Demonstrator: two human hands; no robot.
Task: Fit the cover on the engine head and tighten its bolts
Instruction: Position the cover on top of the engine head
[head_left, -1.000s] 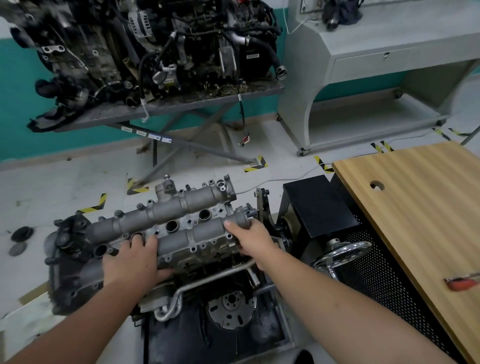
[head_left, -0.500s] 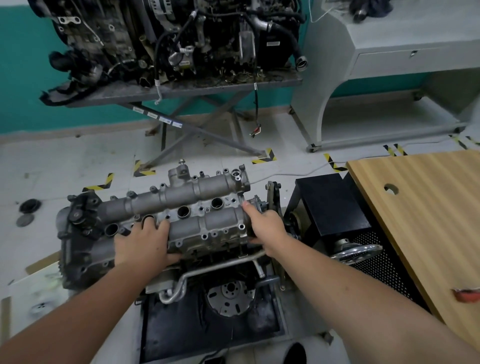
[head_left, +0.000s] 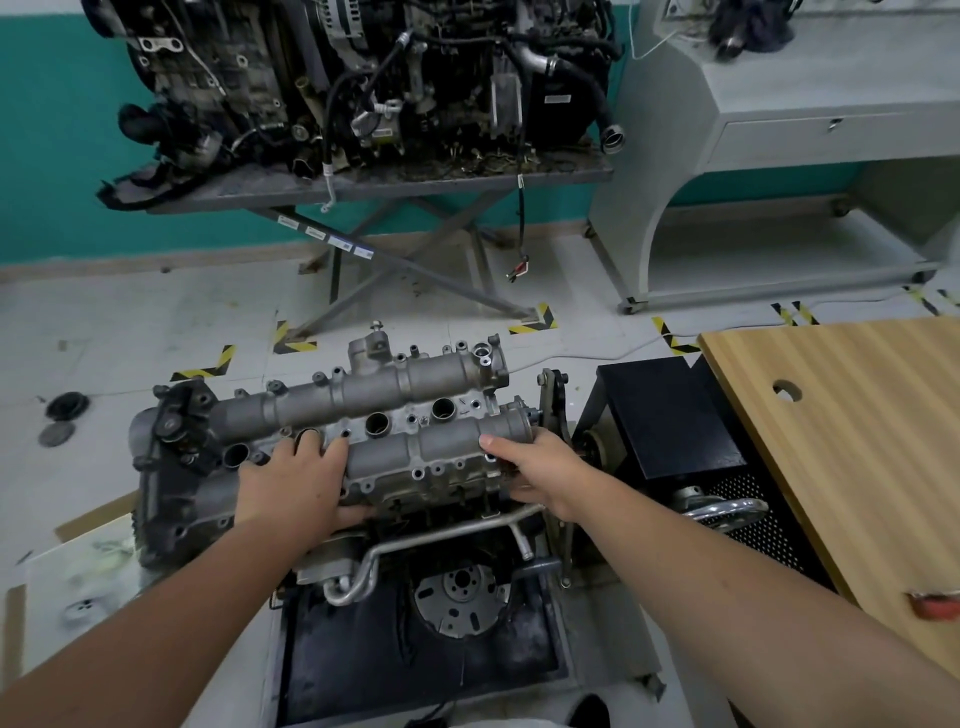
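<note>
Pressing down on a grey cast-metal cover (head_left: 363, 415), a person's two bare hands hold it in place on top of the engine head (head_left: 171, 499), which sits on a stand over a dark tray (head_left: 415, 665). The left hand (head_left: 296, 483) lies flat and spread across the cover's near tube, fingertips (head_left: 340, 444) just short of a row of round openings down the middle and the thumb curled under the near edge. The right hand (head_left: 540, 478) wraps the cover's right end, thumb (head_left: 493, 442) on top and the remaining fingers curled beneath.

Judging by this, the cover appears laid on the head but not fastened. The small bolt holes just beyond the fingertips and between the two hands mostly look empty; whether any bolt is already in cannot be told. No wrench is in either hand. Seating seems nearly done, while bolting and tightening remain.

The cover is long, with two parallel tube-shaped ridges, four large round wells between them, and many small flanged holes along its edges. Its surface is dull, slightly grimy aluminium.
</note>
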